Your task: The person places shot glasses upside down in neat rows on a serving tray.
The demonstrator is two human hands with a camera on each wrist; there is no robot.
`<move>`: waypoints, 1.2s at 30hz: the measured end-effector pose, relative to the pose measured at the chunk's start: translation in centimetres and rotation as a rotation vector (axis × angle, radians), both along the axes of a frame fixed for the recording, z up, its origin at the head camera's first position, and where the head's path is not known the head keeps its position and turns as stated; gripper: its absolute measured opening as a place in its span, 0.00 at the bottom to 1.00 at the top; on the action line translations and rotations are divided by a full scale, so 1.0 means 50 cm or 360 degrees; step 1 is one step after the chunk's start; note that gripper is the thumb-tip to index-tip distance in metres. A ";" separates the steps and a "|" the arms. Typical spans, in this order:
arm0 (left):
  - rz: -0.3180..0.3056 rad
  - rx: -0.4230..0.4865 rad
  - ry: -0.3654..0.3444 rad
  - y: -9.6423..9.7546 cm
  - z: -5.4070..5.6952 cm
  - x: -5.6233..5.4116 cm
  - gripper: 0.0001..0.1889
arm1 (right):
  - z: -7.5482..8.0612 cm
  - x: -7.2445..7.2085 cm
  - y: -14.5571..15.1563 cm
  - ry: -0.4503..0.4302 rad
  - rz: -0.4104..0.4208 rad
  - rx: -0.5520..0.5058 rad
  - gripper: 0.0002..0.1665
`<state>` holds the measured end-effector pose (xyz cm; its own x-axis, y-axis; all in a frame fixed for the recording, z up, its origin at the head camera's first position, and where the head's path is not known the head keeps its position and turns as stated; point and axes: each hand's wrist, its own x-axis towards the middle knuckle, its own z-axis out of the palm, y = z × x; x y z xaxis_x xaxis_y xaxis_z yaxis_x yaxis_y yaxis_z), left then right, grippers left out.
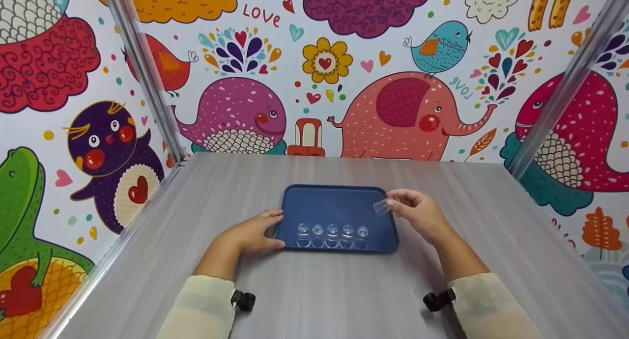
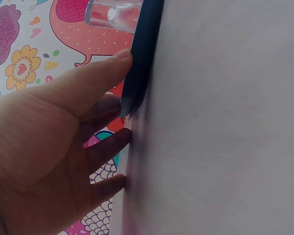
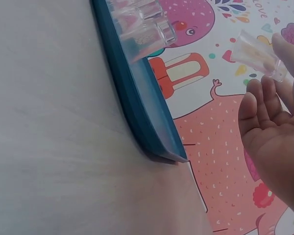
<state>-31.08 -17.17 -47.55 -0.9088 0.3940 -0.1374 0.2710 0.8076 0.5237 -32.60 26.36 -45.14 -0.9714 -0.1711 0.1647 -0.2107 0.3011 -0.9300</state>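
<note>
A small clear shot glass (image 1: 381, 207) is pinched between the thumb and fingers of my right hand (image 1: 420, 213), tilted in the air over the right side of a blue tray (image 1: 334, 201). In the right wrist view the held shot glass (image 3: 257, 54) is apart from the tray. Several more clear glasses (image 1: 332, 230) stand upright in a row along the tray's near side. My left hand (image 1: 255, 232) touches the tray's left edge with spread fingers. In the left wrist view its thumb (image 2: 100, 73) lies against the tray's rim (image 2: 142, 58).
The tray lies on a grey wood-grain table (image 1: 314, 295). Walls with colourful cartoon animals (image 1: 403, 118) stand behind and at both sides, with metal posts (image 1: 147, 73) at the corners. A black wrist camera (image 1: 243, 300) sits on the left sleeve, another (image 1: 439, 299) on the right.
</note>
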 end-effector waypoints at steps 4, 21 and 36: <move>-0.0015 0.0006 0.0007 -0.002 -0.001 -0.002 0.43 | 0.001 0.002 -0.004 -0.0033 0.0020 0.0060 0.24; -0.0014 0.0011 0.0008 -0.001 -0.001 -0.004 0.43 | -0.020 0.003 -0.019 -0.0193 0.0183 0.0512 0.23; -0.0018 -0.0014 0.0008 0.001 0.003 -0.001 0.42 | -0.031 0.004 -0.024 -0.0175 0.0391 0.0649 0.17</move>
<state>-31.14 -17.14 -47.40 -0.9049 0.4033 -0.1363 0.2831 0.8092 0.5149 -32.41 25.17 -46.72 -0.9020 -0.4269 -0.0645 -0.2286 0.5989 -0.7675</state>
